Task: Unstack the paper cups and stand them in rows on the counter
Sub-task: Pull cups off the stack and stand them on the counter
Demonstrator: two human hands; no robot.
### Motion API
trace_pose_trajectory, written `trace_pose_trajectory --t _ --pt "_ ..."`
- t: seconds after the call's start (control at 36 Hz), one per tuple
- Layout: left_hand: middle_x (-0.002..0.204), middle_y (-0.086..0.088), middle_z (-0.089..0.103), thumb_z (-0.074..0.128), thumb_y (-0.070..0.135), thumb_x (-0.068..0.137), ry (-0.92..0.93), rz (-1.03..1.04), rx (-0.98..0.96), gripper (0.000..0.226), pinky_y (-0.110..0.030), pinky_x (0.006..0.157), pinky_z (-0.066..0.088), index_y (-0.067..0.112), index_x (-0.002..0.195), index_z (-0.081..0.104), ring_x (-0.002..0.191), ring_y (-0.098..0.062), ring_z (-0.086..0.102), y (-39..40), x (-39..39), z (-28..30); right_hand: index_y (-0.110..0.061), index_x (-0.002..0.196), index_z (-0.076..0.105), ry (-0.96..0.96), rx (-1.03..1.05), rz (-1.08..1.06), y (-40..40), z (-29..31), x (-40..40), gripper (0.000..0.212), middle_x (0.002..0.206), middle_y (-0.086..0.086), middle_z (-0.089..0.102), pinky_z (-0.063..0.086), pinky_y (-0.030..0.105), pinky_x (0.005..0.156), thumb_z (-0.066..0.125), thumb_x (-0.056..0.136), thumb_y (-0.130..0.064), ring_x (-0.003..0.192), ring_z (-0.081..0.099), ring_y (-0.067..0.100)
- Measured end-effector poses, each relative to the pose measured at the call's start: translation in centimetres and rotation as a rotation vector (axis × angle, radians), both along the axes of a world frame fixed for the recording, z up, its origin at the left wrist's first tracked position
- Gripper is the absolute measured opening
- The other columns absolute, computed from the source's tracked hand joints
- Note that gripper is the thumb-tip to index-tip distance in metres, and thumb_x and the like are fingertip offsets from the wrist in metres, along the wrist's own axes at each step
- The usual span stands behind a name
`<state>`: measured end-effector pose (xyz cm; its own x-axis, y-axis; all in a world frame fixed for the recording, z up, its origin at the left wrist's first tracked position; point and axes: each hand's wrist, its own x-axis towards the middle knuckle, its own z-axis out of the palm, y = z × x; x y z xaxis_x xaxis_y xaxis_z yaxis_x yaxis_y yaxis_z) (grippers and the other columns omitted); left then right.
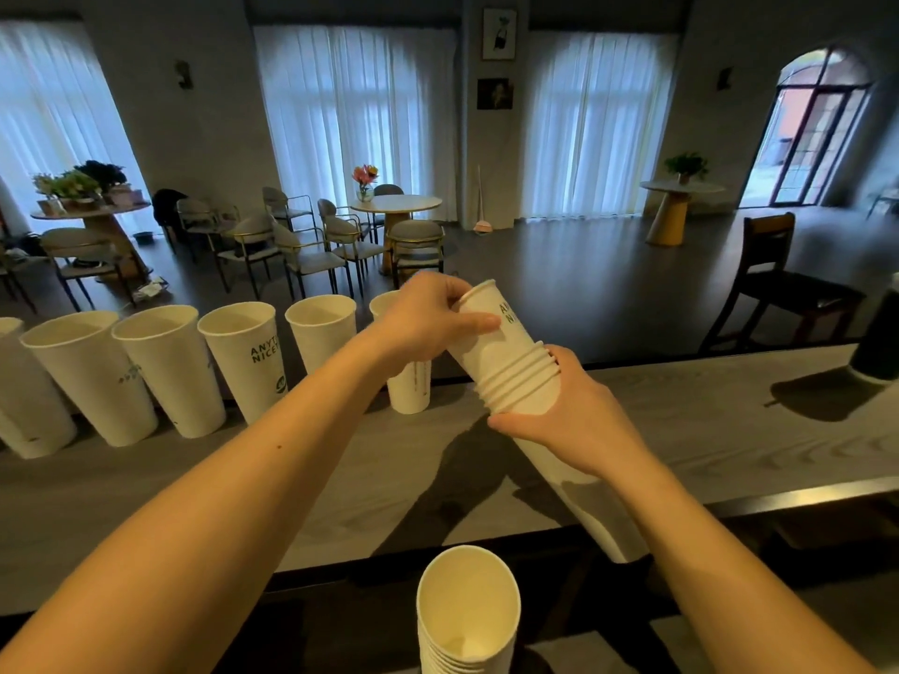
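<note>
I hold a tilted stack of white paper cups (523, 386) above the grey counter (705, 430). My right hand (569, 420) grips the stack around its bunched rims. My left hand (428, 323) pinches the top cup (491, 323) near its rim; that cup sticks partly out of the stack. Several single cups (170, 372) stand upright in a row along the counter's far edge at the left. One of them (408, 386) is partly hidden behind my left wrist. A second stack (467, 620) stands at the bottom, close to me.
A dark object (880, 342) sits on the counter at the far right. Beyond the counter lie a café room with tables, chairs (788, 284) and curtained windows. A black ledge (778, 503) borders the counter's near edge.
</note>
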<state>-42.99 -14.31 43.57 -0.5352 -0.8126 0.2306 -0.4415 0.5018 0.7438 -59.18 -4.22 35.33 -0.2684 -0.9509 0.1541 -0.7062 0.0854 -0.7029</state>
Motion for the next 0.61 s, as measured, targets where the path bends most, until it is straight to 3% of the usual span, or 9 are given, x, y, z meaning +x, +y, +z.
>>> trace_pose_trajectory --t 0.11,0.19,0.25,0.39,0.5,0.61 --pt "0.087 0.009 0.061 0.071 0.037 0.085 0.057 0.144 -0.203 0.021 -0.017 0.058 0.040 0.023 0.099 0.065 0.077 -0.006 0.058 -1.5 -0.4 1.1 -0.035 0.136 0.042 -0.019 0.082 -0.097 0.1 -1.0 -1.4 0.096 0.114 -0.011 0.063 0.052 0.035 0.078 0.086 0.056 -0.065 0.100 0.062 0.014" --pt "0.090 0.000 0.058 0.070 0.039 0.085 -0.095 0.200 -0.368 0.023 -0.028 0.063 0.045 0.021 0.086 0.055 0.084 -0.020 0.060 -2.3 -2.2 0.1 -0.036 0.128 0.051 -0.067 0.104 -0.137 -0.5 -2.3 -2.5 0.101 0.110 -0.013 0.068 0.057 0.042 0.088 0.083 0.041 -0.075 0.103 0.067 0.015" --pt "0.094 -0.005 0.059 0.069 0.037 0.086 -0.219 0.181 -0.366 0.023 -0.033 0.066 0.046 0.024 0.084 0.050 0.091 -0.026 0.060 -2.6 -3.7 -1.1 -0.036 0.129 0.049 -0.085 0.105 -0.151 -0.8 -2.6 -2.7 0.097 0.110 -0.012 0.067 0.057 0.044 0.089 0.081 0.044 -0.071 0.103 0.066 0.016" --pt "0.105 -0.009 0.066 0.068 0.034 0.087 -0.428 0.144 -0.476 0.019 -0.033 0.065 0.040 0.020 0.096 0.059 0.094 -0.027 0.062 -3.8 -6.8 -4.3 -0.035 0.130 0.046 -0.121 0.097 -0.168 -1.3 -2.9 -2.8 0.095 0.112 -0.011 0.066 0.056 0.042 0.090 0.081 0.048 -0.068 0.102 0.065 0.014" --pt "0.115 -0.008 0.065 0.068 0.037 0.087 -0.529 0.211 -0.480 0.039 -0.035 0.080 0.051 0.019 0.121 0.061 0.101 -0.027 0.064 -6.0 -8.2 -6.2 -0.035 0.131 0.041 -0.150 0.079 -0.148 -1.7 -3.2 -3.3 0.081 0.110 -0.013 0.062 0.048 0.029 0.077 0.087 0.066 -0.051 0.098 0.060 0.008" --pt "0.114 -0.009 0.066 0.069 0.039 0.086 -0.614 0.234 -0.503 0.043 -0.038 0.082 0.051 0.017 0.123 0.060 0.101 -0.027 0.064 -7.7 -8.5 -6.3 -0.033 0.131 0.042 -0.138 0.077 -0.136 -2.5 -3.2 -3.5 0.082 0.110 -0.012 0.061 0.050 0.029 0.080 0.087 0.066 -0.051 0.099 0.060 0.009"
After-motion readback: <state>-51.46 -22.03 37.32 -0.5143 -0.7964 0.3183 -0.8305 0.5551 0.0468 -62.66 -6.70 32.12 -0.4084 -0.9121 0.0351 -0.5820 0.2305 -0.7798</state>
